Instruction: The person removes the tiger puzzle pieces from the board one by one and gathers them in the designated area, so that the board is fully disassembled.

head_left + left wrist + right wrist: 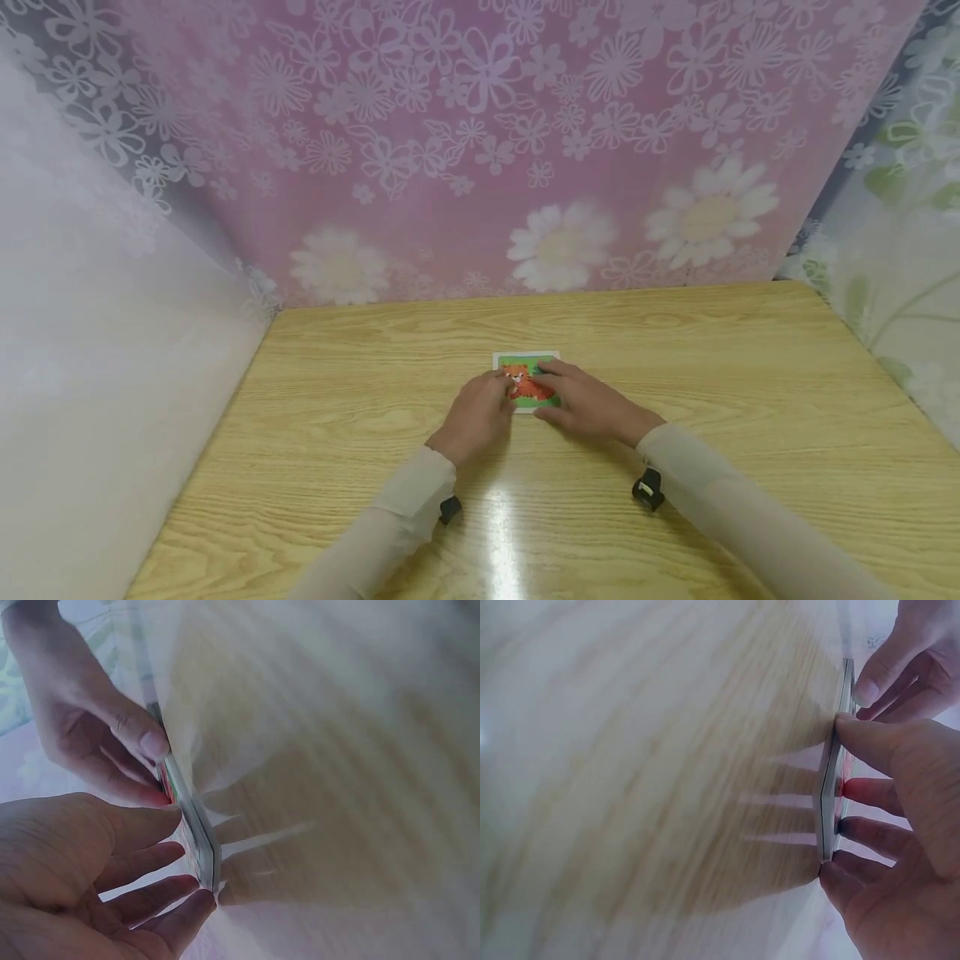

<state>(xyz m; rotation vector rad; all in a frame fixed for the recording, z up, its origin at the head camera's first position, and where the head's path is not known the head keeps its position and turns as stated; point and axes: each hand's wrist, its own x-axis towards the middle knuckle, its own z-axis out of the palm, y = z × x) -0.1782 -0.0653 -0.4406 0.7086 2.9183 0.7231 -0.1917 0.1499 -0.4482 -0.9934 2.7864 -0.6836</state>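
Note:
A small flat picture board (527,388) lies on the table, showing an orange tiger on green inside a white border. My left hand (474,414) rests over its left side. In the left wrist view, the thumb is at the board's near edge and the fingertips (182,850) touch its face and side edge. From the right, my right hand (592,406) reaches over the other side. Its thumb meets the near edge in the right wrist view, with fingertips (847,787) on the printed face and at the side. The hands partly cover the picture.
The wood-grain table (360,367) spreads out around the board. A pink flowered curtain (450,167) hangs along the far edge, with pale sheeting (97,333) at the left and a leafy panel (900,250) at the right.

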